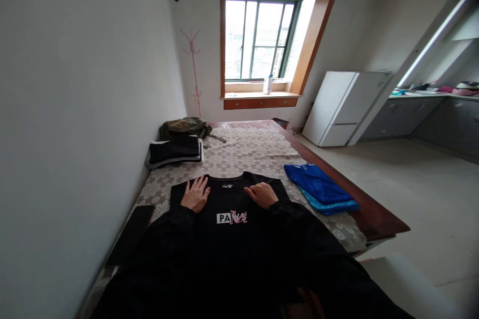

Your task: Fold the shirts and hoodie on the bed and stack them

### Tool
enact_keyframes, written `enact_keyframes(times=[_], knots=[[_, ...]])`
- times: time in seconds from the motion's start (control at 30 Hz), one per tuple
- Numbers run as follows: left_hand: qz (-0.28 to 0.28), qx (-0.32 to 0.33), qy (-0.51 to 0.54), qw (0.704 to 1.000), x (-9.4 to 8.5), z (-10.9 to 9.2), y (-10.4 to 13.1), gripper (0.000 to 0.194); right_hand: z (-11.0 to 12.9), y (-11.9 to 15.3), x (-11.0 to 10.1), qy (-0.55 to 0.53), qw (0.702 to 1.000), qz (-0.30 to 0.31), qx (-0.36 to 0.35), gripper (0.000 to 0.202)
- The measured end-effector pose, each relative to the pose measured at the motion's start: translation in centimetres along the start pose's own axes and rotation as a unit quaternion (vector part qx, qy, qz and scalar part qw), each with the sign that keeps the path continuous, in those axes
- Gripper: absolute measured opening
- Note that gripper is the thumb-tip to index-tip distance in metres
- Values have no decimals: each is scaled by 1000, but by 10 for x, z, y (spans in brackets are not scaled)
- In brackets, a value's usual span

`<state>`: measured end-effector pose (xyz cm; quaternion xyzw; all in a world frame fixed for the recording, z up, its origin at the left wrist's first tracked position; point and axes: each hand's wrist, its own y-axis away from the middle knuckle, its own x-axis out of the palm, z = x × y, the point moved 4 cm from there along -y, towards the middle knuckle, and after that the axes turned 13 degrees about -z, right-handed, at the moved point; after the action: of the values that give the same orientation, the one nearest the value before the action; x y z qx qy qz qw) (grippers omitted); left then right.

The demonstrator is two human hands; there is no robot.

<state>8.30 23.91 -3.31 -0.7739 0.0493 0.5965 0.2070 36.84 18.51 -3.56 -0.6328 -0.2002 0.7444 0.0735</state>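
A black T-shirt point(232, 239) lies spread out in front of me, its neckline pointing away and "PAWS" lettering with a pink figure across its chest. My left hand point(195, 194) rests flat on the cloth left of the collar, fingers spread. On the other side of the collar, my right hand point(263, 195) touches the shirt with its fingers curled in against the fabric and the thumb side toward the neckline. Its fingertips are partly hidden. Dark sleeves cover both my forearms and blend into the lower shirt.
The table has a floral cloth point(250, 147) and a reddish-brown edge point(377, 217). Folded blue clothes point(318, 189) lie right; folded dark clothes point(175, 150) and a green backpack point(185, 127) lie far left. A black flat object point(130, 234) sits near the left wall.
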Motion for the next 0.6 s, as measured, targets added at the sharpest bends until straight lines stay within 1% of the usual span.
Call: enact_keyframes(times=[0.07, 0.13, 0.2, 0.27, 0.3, 0.37, 0.43, 0.5, 0.6], knots=[[0, -7, 2, 1000, -8, -2, 6, 60, 4, -1, -6, -1, 1000, -7, -6, 55], [1, -15, 2, 1000, -17, -2, 20, 60, 5, 0, -16, -2, 1000, -17, -10, 44], [4, -20, 1, 1000, -25, 4, 44, 62, -1, 8, -28, -1, 999, -46, -3, 33], [7, -21, 0, 1000, -29, 14, 73, 64, -12, 26, -39, 3, 996, -86, 20, 37], [-5, -19, 0, 1000, -31, 20, 89, 64, -19, 38, -42, 5, 994, -104, 33, 41], [-28, -16, -19, 999, -33, 29, 117, 64, -30, 67, -40, 6, 992, -112, 54, 47], [-44, -5, -51, 998, -34, 32, 138, 64, -35, 93, -31, 3, 994, -92, 66, 52], [-52, 3, -77, 996, -36, 27, 147, 64, -35, 111, -21, -1, 995, -68, 76, 57], [-47, -8, -91, 995, -41, 19, 147, 64, -32, 120, -14, -4, 995, -49, 87, 61]])
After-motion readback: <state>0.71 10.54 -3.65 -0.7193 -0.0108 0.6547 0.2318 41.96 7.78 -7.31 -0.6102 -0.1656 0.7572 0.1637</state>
